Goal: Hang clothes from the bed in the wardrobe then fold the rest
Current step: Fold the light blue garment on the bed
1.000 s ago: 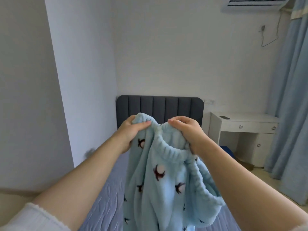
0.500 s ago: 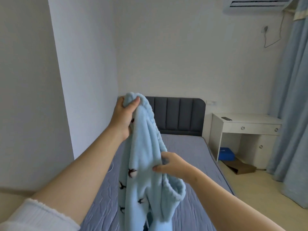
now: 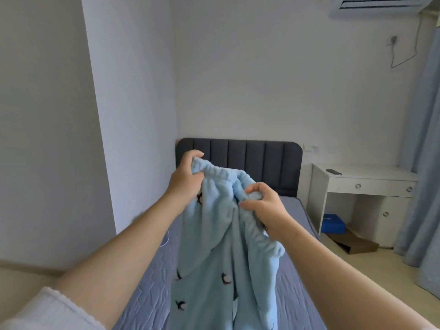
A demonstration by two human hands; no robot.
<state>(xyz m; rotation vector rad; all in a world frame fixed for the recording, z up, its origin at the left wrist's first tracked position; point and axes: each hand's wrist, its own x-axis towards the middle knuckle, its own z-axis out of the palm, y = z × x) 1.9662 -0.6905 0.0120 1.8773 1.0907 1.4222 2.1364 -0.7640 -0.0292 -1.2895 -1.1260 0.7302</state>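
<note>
**A:** Status of the current step?

**B:** Preparing one garment, by my judgement. The fleece trousers (image 3: 214,246) are held up in the air over the bed (image 3: 142,294), legs hanging down toward the mattress. The left hand (image 3: 184,177) grips one end of the elastic waistband (image 3: 223,171), fingers curled over the top edge. The right hand (image 3: 264,206) pinches the waistband further along and lower, fingers bunched on the fabric.

**A:** Next move?

**B:** Probably: level both grips, pull the waistband flat, then choose hanger or fold. Soft fleece will sag, so it needs both hands.

**A:** Obstructions?

**B:** The wardrobe is not in view, so a turn away from the headboard (image 3: 262,158) looks necessary. To the right, a white desk (image 3: 364,184) stands beside the bed. A blue box (image 3: 333,222) and a flat cardboard piece (image 3: 354,244) lie on the floor near the curtain (image 3: 423,163). Keep clear when stepping round.
</note>
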